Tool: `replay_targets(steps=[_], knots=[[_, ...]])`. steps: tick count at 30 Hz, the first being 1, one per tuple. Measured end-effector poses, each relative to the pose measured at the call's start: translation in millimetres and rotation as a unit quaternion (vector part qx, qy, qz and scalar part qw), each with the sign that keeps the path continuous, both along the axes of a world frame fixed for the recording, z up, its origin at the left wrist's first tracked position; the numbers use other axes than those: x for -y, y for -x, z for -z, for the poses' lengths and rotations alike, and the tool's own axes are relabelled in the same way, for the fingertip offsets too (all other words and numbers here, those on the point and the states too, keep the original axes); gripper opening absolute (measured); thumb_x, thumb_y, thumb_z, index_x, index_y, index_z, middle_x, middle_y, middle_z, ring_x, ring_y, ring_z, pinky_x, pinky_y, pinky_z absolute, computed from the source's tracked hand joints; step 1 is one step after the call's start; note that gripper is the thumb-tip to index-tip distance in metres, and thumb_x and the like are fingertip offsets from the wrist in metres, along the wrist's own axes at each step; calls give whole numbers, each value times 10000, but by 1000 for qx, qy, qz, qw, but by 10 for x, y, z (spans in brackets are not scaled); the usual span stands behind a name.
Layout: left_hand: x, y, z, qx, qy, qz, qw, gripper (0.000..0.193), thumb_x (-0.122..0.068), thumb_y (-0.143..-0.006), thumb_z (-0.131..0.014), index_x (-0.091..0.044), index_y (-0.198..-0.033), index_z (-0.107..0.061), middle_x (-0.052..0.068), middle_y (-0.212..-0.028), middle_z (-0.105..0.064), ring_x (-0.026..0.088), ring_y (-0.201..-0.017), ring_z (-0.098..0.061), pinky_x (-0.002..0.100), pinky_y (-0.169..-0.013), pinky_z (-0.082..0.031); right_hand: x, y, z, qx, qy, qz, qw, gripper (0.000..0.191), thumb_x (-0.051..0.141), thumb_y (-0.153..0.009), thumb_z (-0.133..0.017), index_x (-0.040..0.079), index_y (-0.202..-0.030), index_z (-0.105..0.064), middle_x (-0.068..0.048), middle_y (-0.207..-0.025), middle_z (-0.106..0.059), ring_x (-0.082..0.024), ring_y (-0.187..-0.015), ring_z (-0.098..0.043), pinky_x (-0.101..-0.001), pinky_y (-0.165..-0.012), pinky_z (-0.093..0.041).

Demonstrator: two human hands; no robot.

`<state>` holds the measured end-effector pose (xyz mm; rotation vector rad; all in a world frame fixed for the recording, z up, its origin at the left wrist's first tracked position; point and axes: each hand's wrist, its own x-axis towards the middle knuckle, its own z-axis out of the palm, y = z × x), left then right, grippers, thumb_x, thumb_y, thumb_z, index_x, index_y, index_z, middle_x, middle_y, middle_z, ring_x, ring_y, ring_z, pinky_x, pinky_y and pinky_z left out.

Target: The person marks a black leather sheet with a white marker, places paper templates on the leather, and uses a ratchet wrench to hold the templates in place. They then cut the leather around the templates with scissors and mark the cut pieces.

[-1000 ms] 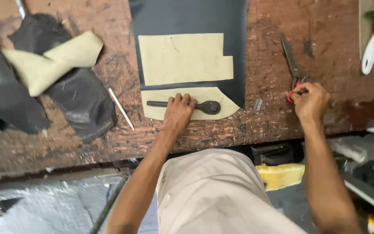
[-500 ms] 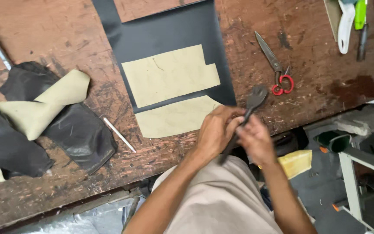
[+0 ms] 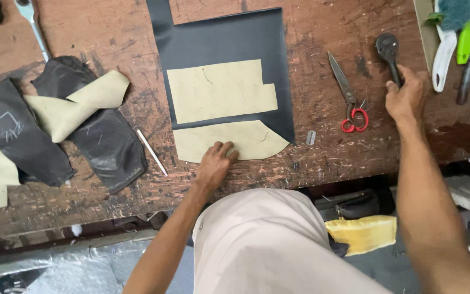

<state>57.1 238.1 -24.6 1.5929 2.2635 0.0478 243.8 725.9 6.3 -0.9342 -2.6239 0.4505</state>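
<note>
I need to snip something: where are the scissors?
In the head view, the red-handled scissors lie on the workbench, between the black sheet and the right hand.

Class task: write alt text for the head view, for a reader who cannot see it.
A person's left hand presses a tan pattern piece on a worn workbench, while the right hand grips a dark tool beside red-handled scissors. A black sheet lies behind.

No packages, labels, signs or screens show anywhere on or around the workbench.
</note>
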Motion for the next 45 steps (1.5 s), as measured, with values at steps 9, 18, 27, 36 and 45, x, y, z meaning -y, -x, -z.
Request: replay_targets(steps=[9,18,27,36,45], knots=[[-158,-433,-112,46,-101,-125,986,298,-39,-910,-688,-40,-1208,-692,160,-1200,-709,293,-1025,-689,393,-889,-599,148,-203,-162,-51,86,66,993,368,-29,-838,-750,24,-1198,-694,-221,-1131,-606,-309,-852,-653,-419,-800,-510],[-909,-1006,-221,355,-230,-471,774,167,-45,-892,-725,29,-1038,-760,150,-884,-786,188,-771,-755,299,-687,-595,2355,60,98,-24,755,-4,656,535,60,-869,-725,20,-1358,-515,-108,-1253,-675,-156,-1051,-701,-302,-840,-603],[-644,-537,-280,576,-216,-555,559,199,-98,-902,-754,-44,-1092,-733,42,-899,-742,106,-762,-706,276,-639,-611,2599,378,227,-73,683,-69,724,227,59,-945,-722,-50,-1137,-669,-104,-1028,-744,-146,-910,-687,-269,-787,-562],[520,460,237,410,-334,-618,582,279,-71,-891,-755,-9,-1162,-736,52,-915,-772,109,-805,-701,243,-722,-572,2183,558,332,69,389,-42,918,302,30,-822,-781,-24,-1115,-727,-152,-1006,-757,-218,-916,-716,-361,-808,-554],[724,498,-4,250,-192,-572,757,468,-211,-794,-878,-23,-1180,-691,121,-897,-755,206,-769,-713,336,-728,-554,2622,301,128,-108,609,68,783,511,-21,-868,-732,18,-1358,-593,-88,-1188,-724,-177,-1068,-679,-339,-952,-552]])
